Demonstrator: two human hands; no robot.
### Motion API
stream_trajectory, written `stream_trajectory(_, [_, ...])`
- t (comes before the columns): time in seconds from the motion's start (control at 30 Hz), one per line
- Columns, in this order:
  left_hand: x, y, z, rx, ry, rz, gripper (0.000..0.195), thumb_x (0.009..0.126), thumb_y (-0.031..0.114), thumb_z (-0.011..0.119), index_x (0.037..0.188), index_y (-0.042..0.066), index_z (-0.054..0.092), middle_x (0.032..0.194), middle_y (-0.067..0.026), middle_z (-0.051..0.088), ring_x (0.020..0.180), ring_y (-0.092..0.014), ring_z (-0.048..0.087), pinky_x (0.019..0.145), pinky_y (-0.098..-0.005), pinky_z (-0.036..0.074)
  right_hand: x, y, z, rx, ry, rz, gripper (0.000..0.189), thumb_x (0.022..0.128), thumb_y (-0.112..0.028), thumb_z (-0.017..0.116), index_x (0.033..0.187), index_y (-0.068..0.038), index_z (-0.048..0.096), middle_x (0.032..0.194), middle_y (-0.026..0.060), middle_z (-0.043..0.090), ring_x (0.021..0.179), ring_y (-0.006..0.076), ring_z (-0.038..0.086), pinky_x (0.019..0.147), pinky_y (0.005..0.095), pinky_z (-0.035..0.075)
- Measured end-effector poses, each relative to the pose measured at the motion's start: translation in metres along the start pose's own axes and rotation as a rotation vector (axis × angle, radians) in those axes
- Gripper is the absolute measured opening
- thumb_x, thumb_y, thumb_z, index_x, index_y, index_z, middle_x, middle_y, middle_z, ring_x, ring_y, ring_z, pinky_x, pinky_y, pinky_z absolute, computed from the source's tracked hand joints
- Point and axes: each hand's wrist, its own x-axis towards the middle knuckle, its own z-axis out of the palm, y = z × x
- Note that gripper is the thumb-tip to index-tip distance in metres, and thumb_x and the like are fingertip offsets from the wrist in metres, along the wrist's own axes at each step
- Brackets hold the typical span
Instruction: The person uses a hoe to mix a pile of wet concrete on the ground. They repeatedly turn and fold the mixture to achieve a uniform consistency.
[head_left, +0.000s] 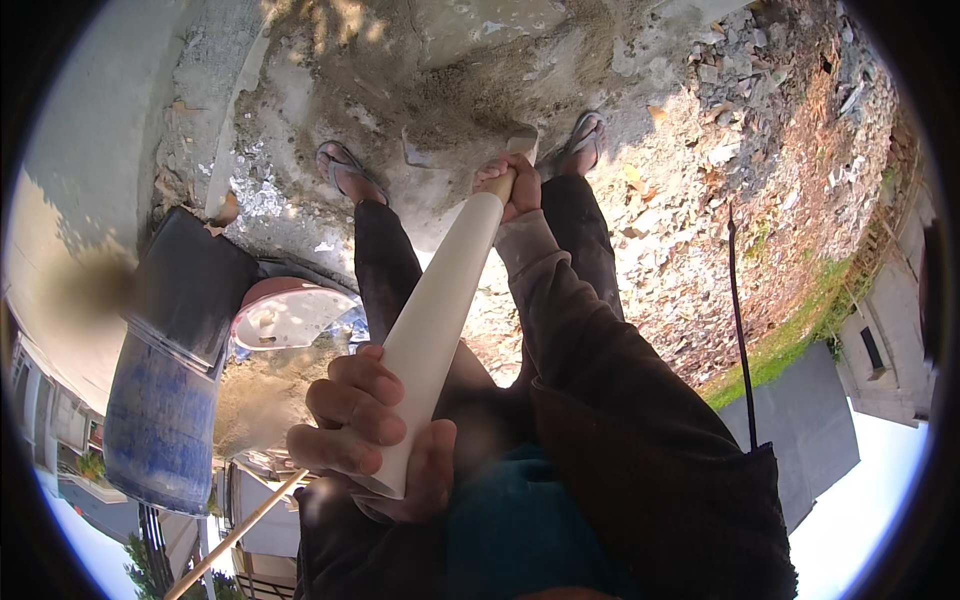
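Observation:
Both my hands grip a long-handled tool, probably a shovel or hoe. Its shaft shows bare wood at the far part and a white plastic pipe sleeve nearer me. My left hand wraps the near end of the sleeve, fingers curled over it. Farther down, my right hand closes around the wooden part. Just beyond it, a pale flat piece shows by wet grey-brown mortar on the ground between my feet. The tool's head is not clearly visible.
My sandaled feet stand either side of the mortar. Left are a blue drum, a dark container and a pale basin, beside a plastered wall. Rubble covers the right side. A bamboo pole slants lower left.

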Motion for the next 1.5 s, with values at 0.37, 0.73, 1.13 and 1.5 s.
stream_trajectory(0.37, [-0.012,0.004,0.018,-0.254,0.093,0.022,0.046,0.071,0.004,0.074,0.092,0.023,0.038,0.089,0.0035,0.049,0.085,-0.017,0.051,0.103,-0.0438,0.035,-0.055,-0.057,0.088,-0.167,-0.038,-0.21,0.014,0.082,-0.012,0.051,0.072,-0.008,0.043,0.065,0.0032,0.044,0.058,0.0168,0.046,0.058,0.0313,0.045])
stream_trajectory(0.73, [0.018,-0.042,0.015,-0.211,-0.109,-0.12,0.043,0.08,0.016,0.075,0.109,0.005,0.045,0.129,-0.0277,0.048,0.116,-0.033,0.054,0.095,-0.0393,0.045,-0.058,-0.137,0.218,-0.678,-0.211,-0.671,0.013,0.082,-0.016,0.051,0.076,-0.006,0.044,0.067,0.007,0.044,0.06,0.0208,0.047,0.057,0.0335,0.045])
stream_trajectory(1.13, [0.09,-0.2,-0.078,0.755,-0.426,0.035,0.054,0.079,0.014,0.073,0.128,0.003,0.052,0.116,-0.02,0.06,0.105,-0.035,0.06,0.088,-0.0398,0.049,-0.016,-0.095,0.251,-0.628,-0.39,-0.756,0.016,0.079,-0.005,0.058,0.091,0.002,0.05,0.086,0.014,0.052,0.072,0.0271,0.055,0.068,0.0433,0.051])
stream_trajectory(1.5, [-0.039,-0.063,0.095,1.058,-0.956,-0.002,0.023,0.074,0.016,0.064,0.097,0.013,0.063,0.074,-0.011,0.064,0.07,-0.034,0.064,0.067,-0.0429,0.052,-0.263,-0.22,0.098,-0.359,-0.135,-0.981,0.017,0.086,-0.016,0.055,0.092,-0.001,0.049,0.08,0.0072,0.049,0.073,0.0209,0.052,0.07,0.038,0.049])
